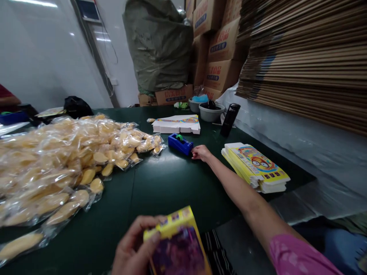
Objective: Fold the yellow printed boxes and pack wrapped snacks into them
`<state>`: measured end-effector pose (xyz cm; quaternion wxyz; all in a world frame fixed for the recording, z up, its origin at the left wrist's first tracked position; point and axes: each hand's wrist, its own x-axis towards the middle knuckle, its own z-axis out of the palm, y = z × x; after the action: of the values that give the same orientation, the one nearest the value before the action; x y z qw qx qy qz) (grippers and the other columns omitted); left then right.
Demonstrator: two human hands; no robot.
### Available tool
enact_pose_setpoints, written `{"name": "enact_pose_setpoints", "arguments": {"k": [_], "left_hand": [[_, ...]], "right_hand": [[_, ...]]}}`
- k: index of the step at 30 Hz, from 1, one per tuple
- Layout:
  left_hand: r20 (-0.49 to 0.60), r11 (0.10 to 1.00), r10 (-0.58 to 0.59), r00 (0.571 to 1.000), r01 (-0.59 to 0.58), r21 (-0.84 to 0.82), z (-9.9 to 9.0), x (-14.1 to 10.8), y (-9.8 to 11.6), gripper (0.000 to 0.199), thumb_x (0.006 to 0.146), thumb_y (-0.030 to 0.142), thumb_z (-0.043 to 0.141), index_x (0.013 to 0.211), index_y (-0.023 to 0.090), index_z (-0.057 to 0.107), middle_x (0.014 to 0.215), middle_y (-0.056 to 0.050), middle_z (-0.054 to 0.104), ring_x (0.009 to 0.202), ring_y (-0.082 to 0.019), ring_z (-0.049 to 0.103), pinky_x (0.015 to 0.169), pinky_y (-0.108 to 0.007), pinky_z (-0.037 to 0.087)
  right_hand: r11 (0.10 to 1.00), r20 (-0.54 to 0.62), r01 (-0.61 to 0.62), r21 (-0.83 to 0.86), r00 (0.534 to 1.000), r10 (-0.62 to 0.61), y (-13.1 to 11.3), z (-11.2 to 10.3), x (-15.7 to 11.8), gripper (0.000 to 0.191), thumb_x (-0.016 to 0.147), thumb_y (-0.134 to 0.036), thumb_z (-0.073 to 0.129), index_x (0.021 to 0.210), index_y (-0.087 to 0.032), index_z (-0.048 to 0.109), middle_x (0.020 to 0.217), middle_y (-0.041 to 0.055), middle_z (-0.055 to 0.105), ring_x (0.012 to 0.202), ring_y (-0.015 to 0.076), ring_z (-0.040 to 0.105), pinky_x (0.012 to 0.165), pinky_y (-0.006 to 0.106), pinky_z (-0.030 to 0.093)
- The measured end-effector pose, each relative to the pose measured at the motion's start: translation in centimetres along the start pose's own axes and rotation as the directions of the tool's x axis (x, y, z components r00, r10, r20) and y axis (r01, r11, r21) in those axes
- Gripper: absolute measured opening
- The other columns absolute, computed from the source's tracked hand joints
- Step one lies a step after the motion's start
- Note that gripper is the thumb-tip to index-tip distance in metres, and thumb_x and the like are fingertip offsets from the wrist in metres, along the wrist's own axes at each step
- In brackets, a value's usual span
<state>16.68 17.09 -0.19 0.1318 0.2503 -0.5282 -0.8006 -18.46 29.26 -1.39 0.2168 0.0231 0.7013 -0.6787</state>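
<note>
My left hand (140,244) is wrapped round the top corner of a yellow box (177,244) with a dark purple picture on its face, low in the view near the table's front edge. Reaching out across the table, my right hand (201,152) has its fingers pinched together at the near end of a blue tape dispenser (180,144). A green roll sits in the dispenser. Whatever lies between those fingertips is too small to make out.
Many plastic-wrapped tan pieces (65,164) cover the left of the green table (155,183). Flat yellow cartons (258,164) lie stacked at right, white cartons (176,124) behind the dispenser. A black bottle (230,120) and grey bowls (211,114) stand at the back.
</note>
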Motion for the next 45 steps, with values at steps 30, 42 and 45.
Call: {"name": "enact_pose_setpoints", "arguments": {"k": [30,42,45], "left_hand": [[0.704,-0.236,0.678,0.212,-0.845,0.481,1.4,2.0,-0.2,0.028,0.084,0.003,0.064,0.111,0.012,0.062,0.108,-0.015,0.073,0.112,-0.024,0.066,0.101,-0.043,0.051],[0.493,0.028,0.791,0.364,-0.825,0.564,1.5,0.1,1.3,0.039,0.080,0.006,0.069,0.116,0.020,0.064,0.113,-0.007,0.073,0.105,-0.021,0.070,0.097,-0.033,0.055],[0.258,0.311,0.814,0.520,-0.766,0.563,2.4,-1.0,1.5,0.038,0.079,0.011,0.071,0.114,0.025,0.067,0.112,-0.003,0.074,0.098,-0.018,0.072,0.088,-0.026,0.059]], "right_hand": [[0.854,0.555,-0.282,0.437,0.832,-0.010,8.8,4.9,-22.4,0.048,0.058,-0.051,0.089,0.061,-0.015,0.057,0.046,-0.0069,0.053,0.033,0.0042,0.042,0.036,0.019,0.043],[0.922,0.514,-0.089,0.377,0.848,-0.128,8.4,6.4,-21.8,0.060,0.051,-0.065,0.084,0.071,-0.013,0.063,0.053,-0.0010,0.061,0.036,0.0071,0.047,0.035,0.019,0.038],[0.932,0.386,0.089,0.353,0.893,-0.231,8.1,8.0,-22.0,0.057,0.056,-0.068,0.078,0.072,-0.015,0.062,0.051,-0.0035,0.057,0.039,0.0070,0.044,0.037,0.019,0.036]]}}
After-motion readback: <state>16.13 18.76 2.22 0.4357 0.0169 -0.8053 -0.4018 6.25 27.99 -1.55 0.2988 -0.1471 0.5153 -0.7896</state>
